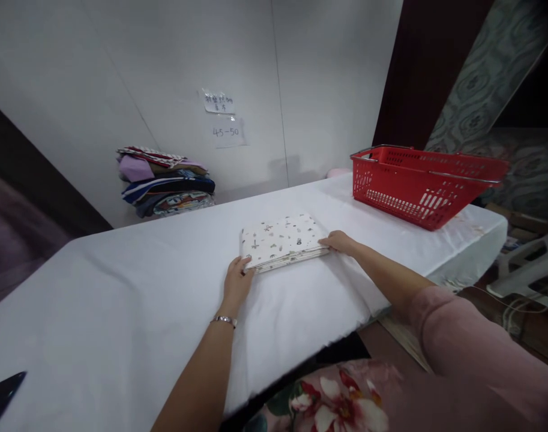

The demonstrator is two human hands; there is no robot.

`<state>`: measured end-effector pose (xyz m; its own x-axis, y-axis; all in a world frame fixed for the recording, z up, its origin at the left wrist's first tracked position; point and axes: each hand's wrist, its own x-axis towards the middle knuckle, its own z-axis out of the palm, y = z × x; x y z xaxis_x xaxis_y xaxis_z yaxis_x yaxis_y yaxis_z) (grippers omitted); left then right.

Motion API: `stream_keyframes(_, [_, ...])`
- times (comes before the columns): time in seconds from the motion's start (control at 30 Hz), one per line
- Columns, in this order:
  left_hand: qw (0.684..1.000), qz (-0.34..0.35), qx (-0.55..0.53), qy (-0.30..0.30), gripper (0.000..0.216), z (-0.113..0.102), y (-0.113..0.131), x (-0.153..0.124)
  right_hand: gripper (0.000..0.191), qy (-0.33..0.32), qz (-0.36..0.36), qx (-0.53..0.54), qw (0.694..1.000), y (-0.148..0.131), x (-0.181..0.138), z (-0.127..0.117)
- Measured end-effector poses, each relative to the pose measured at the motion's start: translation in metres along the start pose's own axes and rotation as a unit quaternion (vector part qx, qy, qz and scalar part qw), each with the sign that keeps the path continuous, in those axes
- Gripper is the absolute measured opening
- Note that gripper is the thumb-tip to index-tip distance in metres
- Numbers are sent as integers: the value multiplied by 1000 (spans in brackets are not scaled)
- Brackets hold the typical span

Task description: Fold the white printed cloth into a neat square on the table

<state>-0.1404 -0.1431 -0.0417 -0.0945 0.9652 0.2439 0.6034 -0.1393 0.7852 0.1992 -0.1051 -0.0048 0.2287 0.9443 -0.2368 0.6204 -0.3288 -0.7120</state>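
Note:
A folded white cloth (283, 237) with small dark and tan printed figures lies flat on the white-covered table (165, 306). Several layers show along its near edge. My left hand (238, 279) grips its near left corner, thumb and fingers closed around the layers. At the near right corner, my right hand (340, 242) pinches the cloth between thumb and fingers. Parts of the fingers on both hands are hidden by the cloth or by the hand itself.
A red plastic basket (400, 189) with metal handles stands at the table's right end. Behind the table's far edge rises a stack of folded clothes (168, 183). Paper signs (226, 131) are fixed to the wall. A dark object (3, 393) pokes in at lower left.

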Motion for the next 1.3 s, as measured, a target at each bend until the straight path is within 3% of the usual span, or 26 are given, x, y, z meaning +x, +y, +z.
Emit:
stream_keyframes(0.27, [1000, -2, -27, 2, 31, 3, -1, 1, 25, -6, 15, 57, 998, -16, -4, -8])
stream_keyframes(0.63, [1000, -2, -29, 12, 28, 7, -7, 4, 28, -113, 71, 120, 984, -15, 0, -13])
stream_keyframes(0.8, [999, -4, -34, 15, 26, 7, -9, 4, 33, -149, 105, 91, 979, -13, 1, -13])
stream_keyframes(1.13, [999, -1, -46, 22, 26, 7, -6, 3, 33, -124, 106, 35, 986, -21, -3, -12])
stream_keyframes(1.3, [1000, -6, -18, 5, 29, 5, -1, 1, 31, -156, 108, 48, 981, -23, -4, -16])
